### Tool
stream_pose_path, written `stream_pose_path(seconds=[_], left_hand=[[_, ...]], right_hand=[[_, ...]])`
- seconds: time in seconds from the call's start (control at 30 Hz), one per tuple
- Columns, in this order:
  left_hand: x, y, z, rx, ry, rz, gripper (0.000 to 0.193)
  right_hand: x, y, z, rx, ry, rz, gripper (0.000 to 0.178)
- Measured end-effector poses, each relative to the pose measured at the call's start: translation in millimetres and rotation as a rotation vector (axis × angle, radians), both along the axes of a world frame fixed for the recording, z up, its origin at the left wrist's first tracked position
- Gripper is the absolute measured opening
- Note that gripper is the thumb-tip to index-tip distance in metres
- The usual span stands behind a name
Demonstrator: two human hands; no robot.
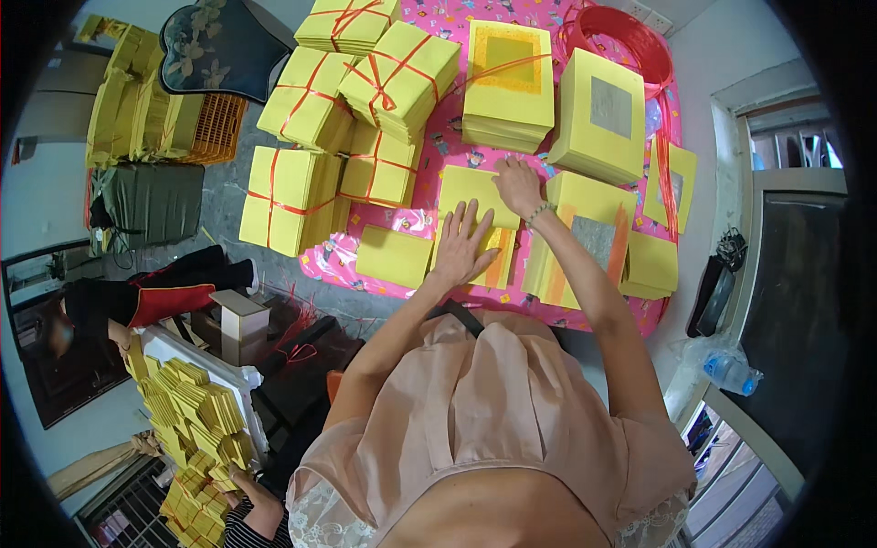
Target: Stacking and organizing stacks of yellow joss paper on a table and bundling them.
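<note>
Lying spread on yellow paper, left hand and right hand overlie pink cloth by a wall.

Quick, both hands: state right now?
Left hand: open, flat on the yellow paper.
Right hand: slightly bent, at that paper's upper right; holding anything cannot be told.

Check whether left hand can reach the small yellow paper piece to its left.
Likely yes: the left hand, spread over a yellow pile, lies close to the small yellow paper piece; nothing visible blocks the way.
</note>
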State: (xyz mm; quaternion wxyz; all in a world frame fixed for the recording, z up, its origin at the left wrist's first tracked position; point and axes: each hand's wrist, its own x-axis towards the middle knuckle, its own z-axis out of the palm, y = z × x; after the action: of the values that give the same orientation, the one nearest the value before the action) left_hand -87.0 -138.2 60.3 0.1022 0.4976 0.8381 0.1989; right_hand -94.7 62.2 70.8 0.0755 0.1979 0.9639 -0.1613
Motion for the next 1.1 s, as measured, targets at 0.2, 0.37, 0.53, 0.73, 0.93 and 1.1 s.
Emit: stream_pose_path(seconds=[0.2, 0.37, 0.53, 0.73, 0.93, 1.1], left_hand=[[-1.8, 2.8, -3.9, -0.018, 0.006, -0.008, 0.073], [-3.4, 2.7, -5.0, -0.018, 0.011, -0.01, 0.074], [-4.2, 3.6, -6.8, -0.015, -0.007, -0.022, 0.073], [-5.0, 2.0, -11.6, -0.063, -0.037, -0.023, 0.074], [-5.0, 0.6, -16.9, -0.041, -0.047, -0.041, 0.078], [-4.0, 1.7, -15.7, -0.062, -0.053, -0.035, 0.079]], right_hand=[[-4.2, -8.2, -7.6, -0.184, 0.013, 0.018, 0.029], [-1.7, -9.1, -7.4, -0.207, 0.069, 0.019, 0.028], [-0.8, -7.7, -10.2, -0.21, 0.048, 0.031, 0.029], [10.3, -29.1, 11.9, 0.063, 0.183, 0.008, 0.031], [53.0, -42.8, 4.1, -0.192, -0.206, 0.02, 0.026], [53.7, -42.6, -18.5, -0.163, -0.185, 0.036, 0.02]])
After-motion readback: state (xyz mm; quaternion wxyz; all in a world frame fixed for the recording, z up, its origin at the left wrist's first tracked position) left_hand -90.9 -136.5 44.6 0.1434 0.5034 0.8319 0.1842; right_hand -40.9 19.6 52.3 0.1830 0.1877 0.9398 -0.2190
